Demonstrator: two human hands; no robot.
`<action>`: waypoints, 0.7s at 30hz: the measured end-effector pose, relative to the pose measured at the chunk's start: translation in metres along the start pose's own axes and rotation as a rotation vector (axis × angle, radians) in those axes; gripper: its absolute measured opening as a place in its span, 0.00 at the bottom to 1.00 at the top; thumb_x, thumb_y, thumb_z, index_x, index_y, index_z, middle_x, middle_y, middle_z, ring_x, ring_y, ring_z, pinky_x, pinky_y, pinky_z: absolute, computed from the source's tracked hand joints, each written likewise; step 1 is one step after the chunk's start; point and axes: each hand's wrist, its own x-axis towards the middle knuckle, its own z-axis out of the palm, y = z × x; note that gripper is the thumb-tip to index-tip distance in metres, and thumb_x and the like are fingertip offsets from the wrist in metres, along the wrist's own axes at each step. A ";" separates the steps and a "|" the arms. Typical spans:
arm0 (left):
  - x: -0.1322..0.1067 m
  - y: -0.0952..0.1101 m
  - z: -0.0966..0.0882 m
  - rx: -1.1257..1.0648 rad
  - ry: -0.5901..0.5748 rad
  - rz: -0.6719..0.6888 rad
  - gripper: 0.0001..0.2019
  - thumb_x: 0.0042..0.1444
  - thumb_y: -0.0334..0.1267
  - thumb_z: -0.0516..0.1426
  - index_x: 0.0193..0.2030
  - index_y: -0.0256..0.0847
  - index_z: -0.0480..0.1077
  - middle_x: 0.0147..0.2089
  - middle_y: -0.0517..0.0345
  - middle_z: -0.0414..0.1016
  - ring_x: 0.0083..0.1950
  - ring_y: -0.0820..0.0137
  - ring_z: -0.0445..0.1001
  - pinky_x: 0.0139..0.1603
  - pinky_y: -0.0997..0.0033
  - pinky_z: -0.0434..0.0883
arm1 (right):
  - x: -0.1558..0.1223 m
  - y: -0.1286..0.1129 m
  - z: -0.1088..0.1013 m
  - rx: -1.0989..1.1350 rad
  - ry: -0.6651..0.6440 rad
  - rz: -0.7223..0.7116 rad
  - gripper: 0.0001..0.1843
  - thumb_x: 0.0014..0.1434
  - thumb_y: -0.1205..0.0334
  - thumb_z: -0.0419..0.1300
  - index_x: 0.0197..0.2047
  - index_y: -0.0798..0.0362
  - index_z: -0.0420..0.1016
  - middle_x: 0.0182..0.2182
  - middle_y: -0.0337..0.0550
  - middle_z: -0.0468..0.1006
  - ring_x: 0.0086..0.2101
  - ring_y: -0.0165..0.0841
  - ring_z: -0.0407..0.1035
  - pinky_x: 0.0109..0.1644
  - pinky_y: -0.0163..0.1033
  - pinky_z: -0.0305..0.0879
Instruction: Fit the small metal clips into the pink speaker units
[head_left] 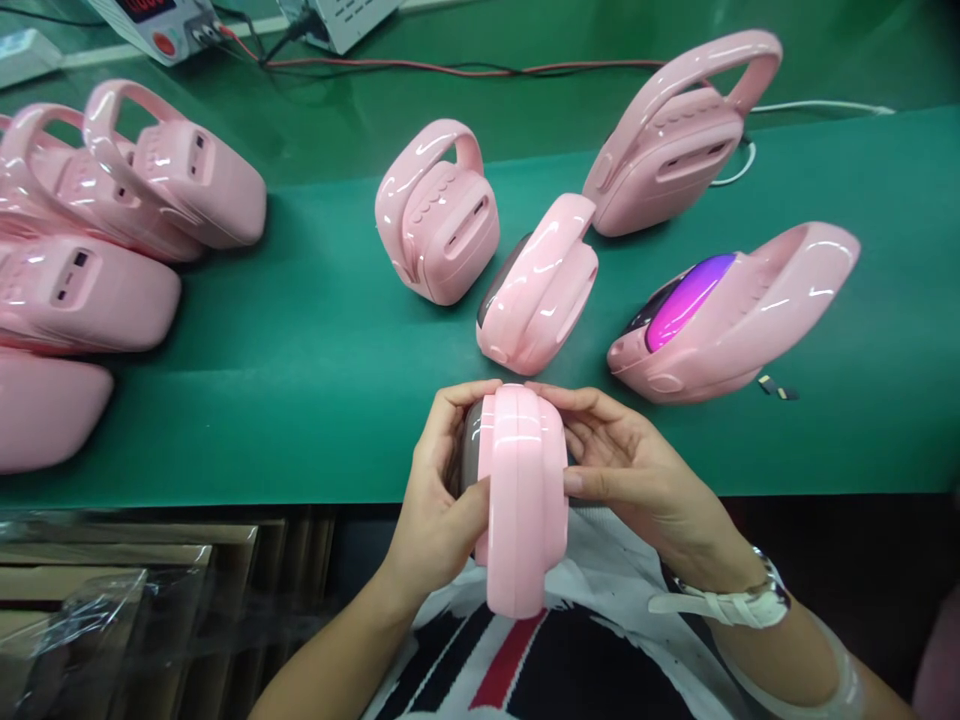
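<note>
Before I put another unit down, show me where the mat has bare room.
The widest bare stretch of green mat lies between the pink units at left and the leftmost middle unit. Another lies right of the lit-screen unit, past two small dark pieces. Crowded: the far left, and just beyond the held unit.

Green mat point(300, 400) spans 9 to 3 o'clock; shinier green surface point(540, 115) behind it at 12, catching light. 1 grey box with a red display point(146, 35) between 10 and 11, 1 vented box point(341, 22) at 11. Red cable point(480, 71) along 12, white cable point(821, 106) at 2. Cardboard point(225, 540) at 8, clear plastic point(90, 610) over part. Dark area point(840, 560) at 4.
</note>
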 end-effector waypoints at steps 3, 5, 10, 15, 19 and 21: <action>0.000 0.002 0.000 0.004 0.004 0.010 0.19 0.53 0.34 0.60 0.52 0.47 0.69 0.52 0.60 0.71 0.51 0.68 0.71 0.51 0.73 0.71 | 0.000 -0.002 0.001 -0.018 -0.006 0.007 0.27 0.43 0.69 0.75 0.47 0.47 0.77 0.54 0.42 0.77 0.56 0.37 0.68 0.63 0.43 0.63; 0.001 0.004 0.000 0.006 0.011 0.015 0.18 0.52 0.36 0.61 0.51 0.45 0.69 0.52 0.58 0.72 0.51 0.66 0.72 0.50 0.70 0.71 | 0.001 -0.002 0.001 -0.027 -0.009 -0.002 0.27 0.44 0.69 0.75 0.48 0.47 0.77 0.53 0.42 0.77 0.56 0.37 0.69 0.63 0.43 0.64; 0.005 0.008 0.000 0.000 0.028 0.004 0.19 0.48 0.36 0.61 0.48 0.43 0.69 0.48 0.56 0.75 0.50 0.63 0.73 0.50 0.68 0.72 | 0.005 -0.001 -0.002 -0.078 -0.048 -0.042 0.28 0.43 0.68 0.76 0.49 0.48 0.78 0.52 0.43 0.78 0.55 0.39 0.70 0.63 0.47 0.65; 0.007 0.005 0.002 -0.027 0.067 -0.015 0.19 0.46 0.37 0.64 0.47 0.44 0.71 0.44 0.59 0.74 0.44 0.65 0.73 0.50 0.67 0.72 | -0.010 0.014 -0.003 -0.215 0.003 -0.348 0.25 0.47 0.67 0.74 0.50 0.42 0.80 0.58 0.41 0.75 0.60 0.42 0.67 0.64 0.49 0.64; 0.008 0.005 0.005 -0.043 0.077 -0.009 0.20 0.44 0.40 0.66 0.45 0.43 0.71 0.38 0.59 0.74 0.41 0.63 0.74 0.51 0.62 0.72 | -0.023 0.025 0.004 -0.519 0.234 -0.629 0.12 0.53 0.68 0.70 0.39 0.41 0.85 0.50 0.42 0.80 0.52 0.43 0.74 0.58 0.51 0.71; 0.007 0.006 0.007 -0.038 0.081 -0.016 0.20 0.45 0.41 0.66 0.45 0.41 0.70 0.40 0.57 0.75 0.45 0.61 0.75 0.52 0.61 0.72 | -0.023 0.027 0.007 -0.585 0.271 -0.712 0.12 0.55 0.69 0.69 0.37 0.41 0.85 0.47 0.41 0.82 0.48 0.42 0.76 0.54 0.49 0.74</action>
